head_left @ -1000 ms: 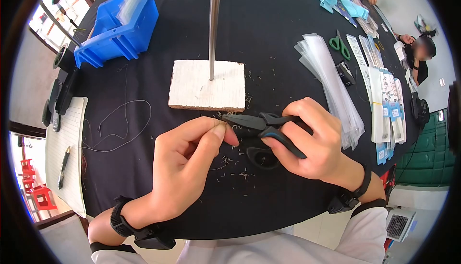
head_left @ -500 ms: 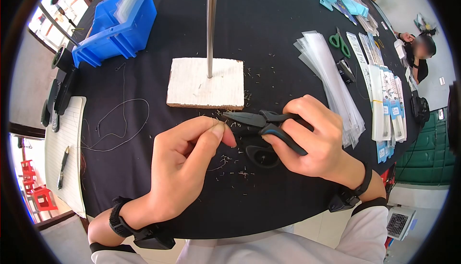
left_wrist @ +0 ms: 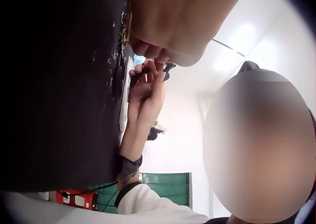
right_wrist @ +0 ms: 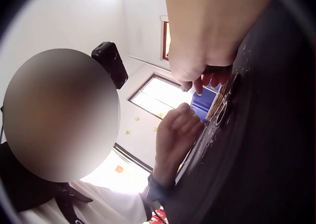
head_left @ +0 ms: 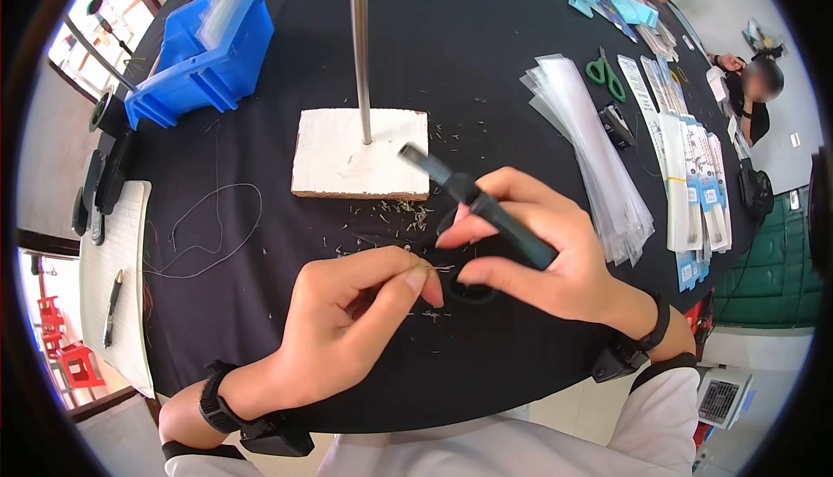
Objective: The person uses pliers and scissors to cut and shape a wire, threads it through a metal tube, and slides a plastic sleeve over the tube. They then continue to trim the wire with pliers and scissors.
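Note:
My left hand point(head_left: 347, 325) pinches a small bundle of thin wire-like strands point(head_left: 441, 268) between thumb and forefinger; the strand ends poke out to the right. In my right hand point(head_left: 560, 282) lies a pair of dark pliers point(head_left: 512, 230), gripped in the palm with the nose pointing up and left over the white block's edge. Its thumb and forefinger reach toward the strands, close beside the left fingertips. Black scissors point(head_left: 473, 293) lie on the table, partly hidden behind both hands. The left wrist view shows the right hand point(left_wrist: 145, 95) past the left palm.
A metal rod point(head_left: 361, 52) stands in a white block point(head_left: 330, 160) ahead, with clippings point(head_left: 395, 212) scattered around. A blue bin point(head_left: 208, 65), notebook point(head_left: 130, 303) and pen point(head_left: 113, 308) are left. Clear sleeves point(head_left: 590, 164), green scissors point(head_left: 605, 75) and packets point(head_left: 694, 182) lie right.
The pliers have swung up and away from the left fingertips, turning in the right palm. The right thumb and forefinger have come free toward the strands, and the left hand has dropped slightly nearer.

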### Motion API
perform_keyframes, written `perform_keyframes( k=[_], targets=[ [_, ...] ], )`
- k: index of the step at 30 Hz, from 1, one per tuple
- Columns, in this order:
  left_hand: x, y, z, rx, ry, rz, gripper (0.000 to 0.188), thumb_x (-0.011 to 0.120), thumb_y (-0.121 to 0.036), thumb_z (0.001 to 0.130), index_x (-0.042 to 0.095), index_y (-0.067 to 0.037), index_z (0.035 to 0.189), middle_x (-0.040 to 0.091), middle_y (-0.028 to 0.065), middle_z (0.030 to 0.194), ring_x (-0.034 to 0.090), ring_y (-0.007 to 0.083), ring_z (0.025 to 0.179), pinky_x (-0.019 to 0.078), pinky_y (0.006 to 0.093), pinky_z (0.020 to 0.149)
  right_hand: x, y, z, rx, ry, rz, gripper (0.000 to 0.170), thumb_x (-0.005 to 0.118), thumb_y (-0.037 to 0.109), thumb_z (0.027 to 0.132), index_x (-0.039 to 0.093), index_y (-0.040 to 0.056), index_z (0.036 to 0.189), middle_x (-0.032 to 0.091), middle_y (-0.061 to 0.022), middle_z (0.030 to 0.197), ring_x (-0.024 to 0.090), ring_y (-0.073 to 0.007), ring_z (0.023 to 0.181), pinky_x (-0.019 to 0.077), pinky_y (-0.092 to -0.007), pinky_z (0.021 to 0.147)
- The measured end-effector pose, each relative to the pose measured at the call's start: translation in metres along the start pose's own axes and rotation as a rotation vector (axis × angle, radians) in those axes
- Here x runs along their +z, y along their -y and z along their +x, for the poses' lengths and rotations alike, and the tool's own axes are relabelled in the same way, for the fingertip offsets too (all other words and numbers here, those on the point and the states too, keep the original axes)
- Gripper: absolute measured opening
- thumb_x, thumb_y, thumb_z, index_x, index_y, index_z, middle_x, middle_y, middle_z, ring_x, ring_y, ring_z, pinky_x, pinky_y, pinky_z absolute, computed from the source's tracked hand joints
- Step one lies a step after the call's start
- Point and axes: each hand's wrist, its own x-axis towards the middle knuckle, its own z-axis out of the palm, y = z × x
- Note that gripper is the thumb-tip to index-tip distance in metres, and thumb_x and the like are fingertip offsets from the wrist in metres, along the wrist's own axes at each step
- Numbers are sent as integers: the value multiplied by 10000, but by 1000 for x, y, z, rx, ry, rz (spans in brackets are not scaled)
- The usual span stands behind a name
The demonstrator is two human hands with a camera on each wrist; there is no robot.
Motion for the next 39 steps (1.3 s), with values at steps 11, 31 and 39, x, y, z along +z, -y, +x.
perform_keyframes(
  k=[11, 31, 39],
  targets=[
    [1, -2, 1, -53, 55, -2, 140, 511, -50, 885, 619, 35, 856, 590, 22, 703, 495, 41, 600, 389, 194, 541, 1, 5, -1, -113, -24, -119, 144, 703, -7, 693, 638, -15, 822, 573, -94, 904, 580, -211, 751, 457, -291, 634],
    [3, 2, 0, -42, -37, -68, 99, 541, 16, 835, 631, 54, 852, 599, 36, 698, 525, 46, 609, 403, 189, 551, 1, -1, 4, -279, -31, -284, 180, 717, 3, 647, 620, -13, 799, 588, -96, 940, 563, -260, 779, 458, -329, 649],
    [-3, 3, -1, 377, -418, 174, 62, 570, 67, 787, 616, 60, 828, 605, 49, 674, 510, 52, 571, 403, 185, 527, 1, 35, -13, 245, 82, -84, 235, 488, 66, 884, 627, -52, 1034, 566, -142, 1139, 549, -249, 1060, 415, -335, 909]
  ],
)
